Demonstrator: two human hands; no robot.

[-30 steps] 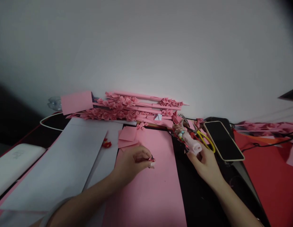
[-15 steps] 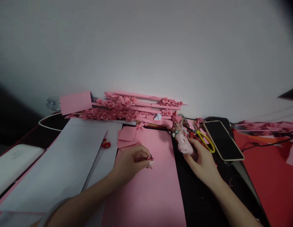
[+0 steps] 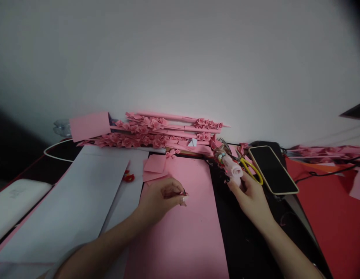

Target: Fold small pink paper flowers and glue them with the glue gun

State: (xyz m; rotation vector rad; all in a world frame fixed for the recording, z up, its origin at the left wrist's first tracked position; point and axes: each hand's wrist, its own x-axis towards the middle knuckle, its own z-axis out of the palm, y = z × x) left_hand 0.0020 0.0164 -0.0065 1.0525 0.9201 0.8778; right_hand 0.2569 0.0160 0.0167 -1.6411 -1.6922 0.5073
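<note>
My left hand (image 3: 162,199) rests on a large pink paper sheet (image 3: 185,232), fingers pinched round a tiny pink piece that I can barely make out. My right hand (image 3: 251,197) lies on the black table to the right of the sheet. Its fingers are closed on the lower end of a pale pink decorated tool (image 3: 230,166) with beads and trim at its far end. Yellow-handled scissors (image 3: 251,170) lie just beyond that hand, and a black phone (image 3: 273,169) lies to their right.
Rolled pink paper sticks with small paper flowers (image 3: 156,131) are piled along the wall. Small pink squares (image 3: 155,166) lie at the sheet's far left corner. White paper sheets (image 3: 69,205) and a white case (image 3: 14,201) sit left. Red paper (image 3: 333,217) and cables cover the right.
My right hand has shifted the pink decorated tool slightly, first left and back, then right again. My left hand keeps its pinch in the same spot.
</note>
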